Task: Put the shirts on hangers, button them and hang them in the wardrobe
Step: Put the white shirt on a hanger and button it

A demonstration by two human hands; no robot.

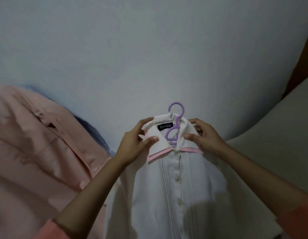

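A white shirt (175,195) with a pink-edged collar lies flat on the pale blue bed sheet (149,57), its front buttoned down the middle. A purple plastic hanger (176,125) sits inside the neck, with the hook poking out above the collar. My left hand (137,144) pinches the left collar flap. The right side of the collar is held by my right hand (203,135). A black brand label shows inside the collar.
A pink shirt (37,144) lies crumpled on the left of the bed, with a blue garment (96,133) partly under it. A cream surface (279,126) and a brown panel (303,57) stand at the right.
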